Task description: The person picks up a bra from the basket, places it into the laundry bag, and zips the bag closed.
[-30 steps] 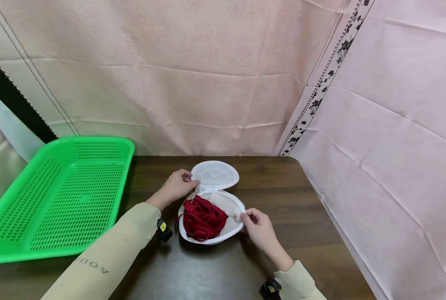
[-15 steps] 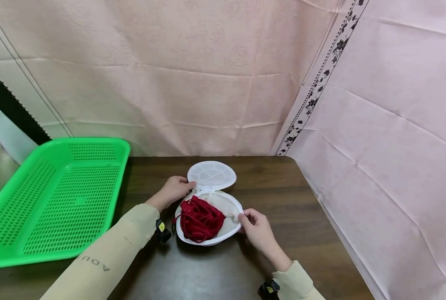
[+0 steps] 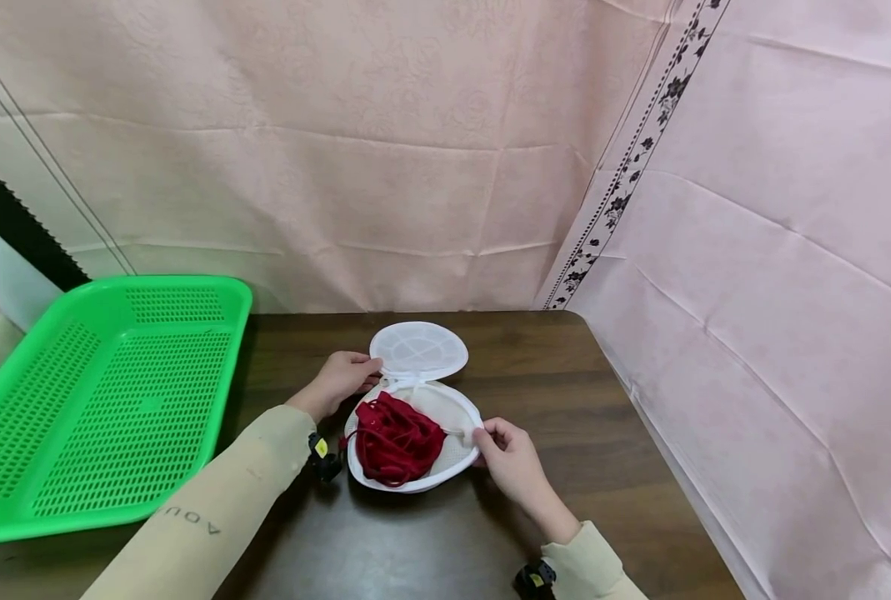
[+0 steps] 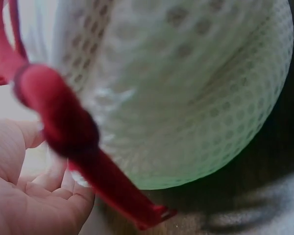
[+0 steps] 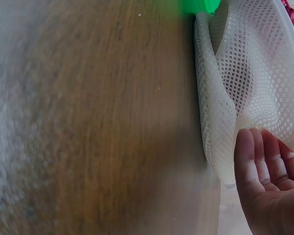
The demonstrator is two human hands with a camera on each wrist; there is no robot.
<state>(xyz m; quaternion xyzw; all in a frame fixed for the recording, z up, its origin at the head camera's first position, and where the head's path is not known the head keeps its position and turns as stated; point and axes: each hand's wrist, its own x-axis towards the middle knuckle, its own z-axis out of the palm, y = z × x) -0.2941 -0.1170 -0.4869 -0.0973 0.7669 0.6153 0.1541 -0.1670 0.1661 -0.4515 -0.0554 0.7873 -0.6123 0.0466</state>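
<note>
A white mesh laundry bag (image 3: pixel 453 454) stands on the table, its stiff round lid (image 3: pixel 418 350) folded back away from me. Inside lies a bunched dark red garment (image 3: pixel 398 439) with thin straps. One red strap (image 4: pixel 115 191) hangs outside the mesh in the left wrist view. My left hand (image 3: pixel 337 382) pinches the lid's left edge by the hinge, fingers partly hidden beneath. At the right side my right hand (image 3: pixel 516 458) grips the bag's rim, thumb on top. Its fingers (image 5: pixel 262 156) lie against the mesh below in the right wrist view.
A large green plastic basket (image 3: pixel 238 333) stands to the left on the brown wooden table (image 3: pixel 565 392). Pale pink cloth (image 3: pixel 385 167) hangs behind the table and along its right side.
The head view has shifted slightly right. My left thumb has drawn back a little toward the lid's left edge. My right hand keeps its grip on the rim, and the garment stays inside.
</note>
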